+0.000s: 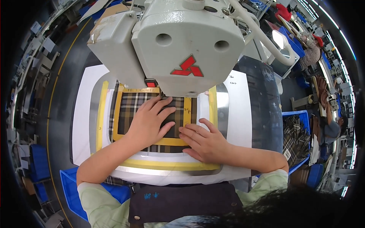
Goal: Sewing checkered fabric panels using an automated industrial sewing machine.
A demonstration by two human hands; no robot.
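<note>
Brown, black and cream plaid fabric [129, 107] lies inside a thin yellow rectangular frame [171, 142], beneath the head of a white industrial sewing machine [194, 45]. My left hand [151, 118] rests palm down on the fabric, its fingers spread and the fingertips close under the machine head. Over the frame's lower right corner lies my right hand [205, 141], with fingers apart and nothing in its grip. The needle area is mostly hidden behind the machine head. Around the frame runs a larger white template plate [84, 117] with yellow strips [101, 114] along its opening.
Dark table surface [266, 102] shows to the right of the plate. A blue bin [306, 117] there holds plaid pieces [294, 133]. Another blue bin [72, 190] stands at lower left. Other people [311, 51] and workstations are at the far right; an aisle runs along the left.
</note>
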